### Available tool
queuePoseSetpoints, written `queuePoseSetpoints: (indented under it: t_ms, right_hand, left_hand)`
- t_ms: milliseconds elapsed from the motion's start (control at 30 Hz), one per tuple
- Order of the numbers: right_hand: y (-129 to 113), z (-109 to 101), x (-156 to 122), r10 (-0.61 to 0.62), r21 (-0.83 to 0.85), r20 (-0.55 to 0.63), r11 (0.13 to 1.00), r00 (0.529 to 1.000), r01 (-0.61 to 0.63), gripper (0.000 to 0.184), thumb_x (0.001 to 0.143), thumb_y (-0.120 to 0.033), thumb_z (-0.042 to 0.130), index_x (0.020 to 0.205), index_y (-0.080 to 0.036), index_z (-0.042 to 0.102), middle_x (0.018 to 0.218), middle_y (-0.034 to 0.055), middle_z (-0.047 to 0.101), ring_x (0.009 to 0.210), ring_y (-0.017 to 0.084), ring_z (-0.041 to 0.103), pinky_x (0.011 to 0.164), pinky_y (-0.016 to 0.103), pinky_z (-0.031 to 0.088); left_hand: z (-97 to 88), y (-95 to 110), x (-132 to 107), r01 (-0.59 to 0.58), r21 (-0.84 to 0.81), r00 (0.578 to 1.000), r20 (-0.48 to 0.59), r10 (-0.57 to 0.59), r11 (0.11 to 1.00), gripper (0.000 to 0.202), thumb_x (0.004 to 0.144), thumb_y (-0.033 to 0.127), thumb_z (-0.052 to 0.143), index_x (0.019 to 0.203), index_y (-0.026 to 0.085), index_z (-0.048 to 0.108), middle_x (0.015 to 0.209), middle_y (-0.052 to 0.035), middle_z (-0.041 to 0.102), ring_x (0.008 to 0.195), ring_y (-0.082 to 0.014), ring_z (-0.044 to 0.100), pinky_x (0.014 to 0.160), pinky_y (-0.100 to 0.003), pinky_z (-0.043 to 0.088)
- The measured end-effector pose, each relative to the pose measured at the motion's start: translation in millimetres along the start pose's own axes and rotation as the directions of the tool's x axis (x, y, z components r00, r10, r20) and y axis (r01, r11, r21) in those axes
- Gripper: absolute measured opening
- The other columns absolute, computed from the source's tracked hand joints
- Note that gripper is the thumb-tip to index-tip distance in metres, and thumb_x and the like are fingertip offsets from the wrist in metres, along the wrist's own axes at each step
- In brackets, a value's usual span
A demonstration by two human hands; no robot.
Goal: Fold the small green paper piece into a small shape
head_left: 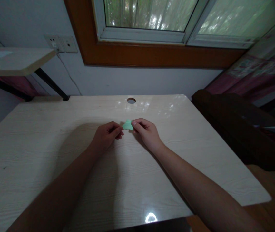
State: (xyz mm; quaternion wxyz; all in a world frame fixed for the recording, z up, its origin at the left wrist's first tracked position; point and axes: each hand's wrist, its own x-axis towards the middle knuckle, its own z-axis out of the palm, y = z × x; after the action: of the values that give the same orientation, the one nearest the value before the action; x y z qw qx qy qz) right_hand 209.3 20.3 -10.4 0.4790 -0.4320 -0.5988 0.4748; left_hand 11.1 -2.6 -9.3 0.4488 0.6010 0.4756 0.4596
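A small folded piece of green paper (128,125) lies between my two hands near the middle of the pale wooden desk (55,145). My left hand (107,135) has its fingers curled and pinches the paper's left edge. My right hand (145,132) is also closed, its fingertips pinching the paper's right edge. Most of the paper is hidden by my fingers.
A round cable hole (131,100) sits at the desk's far edge. A shelf (14,59) on black brackets sticks out at the upper left, with wall sockets (61,43) beside it. A window (166,19) is above, and dark furniture (236,129) stands to the right.
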Motion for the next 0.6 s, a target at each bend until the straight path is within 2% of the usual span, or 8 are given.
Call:
queuePoseSetpoints:
  t_ms: [467,600]
  right_hand:
    - [-0.2,2.0,-1.6,-0.021,-0.01,0.018,1.0,1.0,0.021,0.028,0.089,-0.046,0.063,0.084,-0.019,0.068,0.067,-0.0003,0.063,0.063,0.014,0.057,0.064,0.027,0.045]
    - [0.5,1.8,-1.5,-0.05,-0.013,0.028,0.999,0.998,0.05,0.026,0.09,-0.044,0.063,0.084,-0.019,0.068,0.067,-0.0001,0.063,0.064,0.014,0.058,0.064,0.027,0.046]
  left_hand:
    - [-1.2,-1.3,0.5,0.001,-0.039,1.0,-0.009,-0.002,0.999,0.022,0.087,0.036,0.066,0.076,0.017,0.066,0.068,-0.0025,0.07,0.059,-0.0129,0.062,0.059,-0.024,0.052]
    - [-0.8,-0.2,0.4,-0.03,-0.068,0.999,0.027,0.032,0.997,0.019,0.088,0.036,0.065,0.084,0.017,0.065,0.072,-0.0021,0.069,0.065,-0.0134,0.064,0.063,-0.024,0.053]
